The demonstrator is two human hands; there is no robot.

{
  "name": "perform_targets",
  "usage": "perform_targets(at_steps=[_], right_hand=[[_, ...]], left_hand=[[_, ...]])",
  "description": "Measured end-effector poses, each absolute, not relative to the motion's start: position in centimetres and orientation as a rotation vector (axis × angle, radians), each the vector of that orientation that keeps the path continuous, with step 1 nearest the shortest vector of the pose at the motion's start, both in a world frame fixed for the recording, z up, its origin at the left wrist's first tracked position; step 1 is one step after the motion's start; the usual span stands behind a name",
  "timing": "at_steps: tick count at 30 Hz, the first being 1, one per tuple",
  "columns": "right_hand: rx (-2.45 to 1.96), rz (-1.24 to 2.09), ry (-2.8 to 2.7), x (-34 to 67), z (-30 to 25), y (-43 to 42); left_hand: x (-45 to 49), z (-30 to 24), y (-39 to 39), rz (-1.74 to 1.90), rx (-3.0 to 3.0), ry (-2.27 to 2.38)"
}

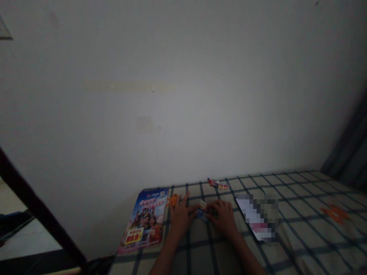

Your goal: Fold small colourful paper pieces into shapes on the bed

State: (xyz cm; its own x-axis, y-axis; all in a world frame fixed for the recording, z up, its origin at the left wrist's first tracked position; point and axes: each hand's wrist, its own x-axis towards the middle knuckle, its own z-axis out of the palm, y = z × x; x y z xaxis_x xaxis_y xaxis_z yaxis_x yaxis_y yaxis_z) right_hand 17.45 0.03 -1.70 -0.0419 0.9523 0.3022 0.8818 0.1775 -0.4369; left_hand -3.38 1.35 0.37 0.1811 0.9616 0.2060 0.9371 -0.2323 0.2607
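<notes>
Between my hands, low on the checked bedspread, is a small folded piece of printed paper (202,210) with blue, white and yellowish parts. My left hand (180,214) grips its left side with thumb and finger, while its other fingers stretch out on the cloth. On the opposite side, my right hand (223,215) pinches the paper with bent fingers that partly hide it. A stack of colourful printed flyers (147,217) lies to the left of my left hand. Farther back are folded scraps of similar printed paper (218,184).
A phone-like flat object (252,217), partly pixelated, lies right of my right hand. The checked bedspread (304,198) meets a pale wall (200,114) behind. A dark slanting bar (40,206) stands at the left, and a dark curtain (348,141) hangs at the right.
</notes>
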Motion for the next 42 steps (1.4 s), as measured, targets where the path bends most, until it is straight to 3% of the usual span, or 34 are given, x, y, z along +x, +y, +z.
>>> perform_targets(at_steps=[42], right_hand=[[-1.723, 0.1, -1.639, 17.8, -2.7, 0.4]], left_hand=[[-1.1, -0.3, 0.1, 0.604, 2.268, 1.907]])
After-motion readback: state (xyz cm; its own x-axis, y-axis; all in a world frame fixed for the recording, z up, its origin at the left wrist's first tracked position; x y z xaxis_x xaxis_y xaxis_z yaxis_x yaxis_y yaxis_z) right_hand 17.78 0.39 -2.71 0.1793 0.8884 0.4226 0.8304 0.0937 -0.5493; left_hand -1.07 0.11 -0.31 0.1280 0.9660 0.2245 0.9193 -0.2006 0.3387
